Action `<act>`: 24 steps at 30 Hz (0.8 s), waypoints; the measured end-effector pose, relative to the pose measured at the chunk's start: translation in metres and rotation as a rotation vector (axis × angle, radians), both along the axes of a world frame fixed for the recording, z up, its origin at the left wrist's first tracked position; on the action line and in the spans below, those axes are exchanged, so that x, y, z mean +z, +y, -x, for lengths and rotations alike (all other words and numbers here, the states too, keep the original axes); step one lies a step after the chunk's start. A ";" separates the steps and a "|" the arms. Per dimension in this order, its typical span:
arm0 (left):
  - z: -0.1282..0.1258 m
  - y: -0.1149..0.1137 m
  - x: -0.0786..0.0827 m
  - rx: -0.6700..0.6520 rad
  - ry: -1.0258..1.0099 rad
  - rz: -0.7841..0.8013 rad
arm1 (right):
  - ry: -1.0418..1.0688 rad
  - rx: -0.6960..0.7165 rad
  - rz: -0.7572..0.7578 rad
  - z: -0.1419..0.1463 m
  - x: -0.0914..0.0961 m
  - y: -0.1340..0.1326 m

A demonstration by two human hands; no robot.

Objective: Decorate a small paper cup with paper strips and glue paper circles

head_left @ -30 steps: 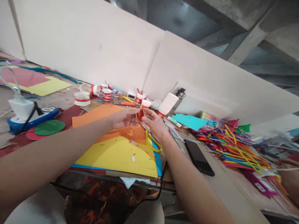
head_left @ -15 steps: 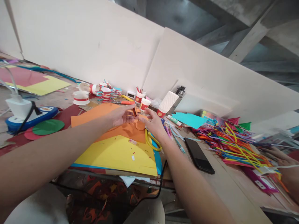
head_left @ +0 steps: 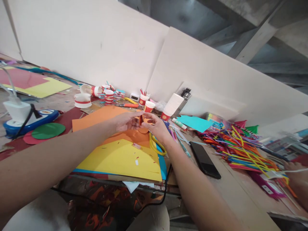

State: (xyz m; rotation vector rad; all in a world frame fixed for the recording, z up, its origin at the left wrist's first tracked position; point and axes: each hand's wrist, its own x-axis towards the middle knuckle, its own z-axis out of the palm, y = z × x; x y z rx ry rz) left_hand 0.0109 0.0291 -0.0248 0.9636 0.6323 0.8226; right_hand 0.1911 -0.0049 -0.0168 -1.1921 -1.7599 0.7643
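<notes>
Over the orange paper [head_left: 101,115], my left hand [head_left: 126,122] pinches a small orange-and-dark piece [head_left: 141,120], which looks like folded paper; its exact kind is too small to tell. My right hand [head_left: 157,127] meets it from the other side, thumb and fingers closed on the same piece. Just below the hands lies a round orange paper piece [head_left: 143,130]. Yellow-handled scissors [head_left: 157,146] rest under my right wrist, their blades hidden. Yellow paper [head_left: 120,162] with small scraps on it lies nearer to me. A red-and-white paper cup [head_left: 149,106] stands just behind the hands.
Stacked paper cups [head_left: 172,107] and a glue stick [head_left: 179,123] stand or lie behind to the right. A phone [head_left: 204,159] and many pipe cleaners [head_left: 240,147] lie rightward. At left sits a blue power strip [head_left: 45,117]. Another person's hand [head_left: 295,171] is at far right.
My right hand has moved left and closed on the small piece in my left hand. The left hand has shifted slightly right. The other person's hand at far right has moved a little.
</notes>
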 end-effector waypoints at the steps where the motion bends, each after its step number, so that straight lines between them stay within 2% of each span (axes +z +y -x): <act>1: 0.000 -0.001 0.001 -0.006 -0.010 0.000 | 0.051 0.015 0.037 0.000 0.000 0.000; 7: 0.002 -0.006 0.009 -0.031 -0.060 0.015 | 0.323 0.122 0.221 0.000 0.001 0.000; 15: 0.006 0.002 0.004 -0.025 -0.096 0.010 | 0.313 -0.167 0.100 0.000 0.003 -0.001; 24: 0.006 0.002 0.003 -0.078 -0.102 0.015 | 0.242 -0.204 0.040 0.000 0.004 0.000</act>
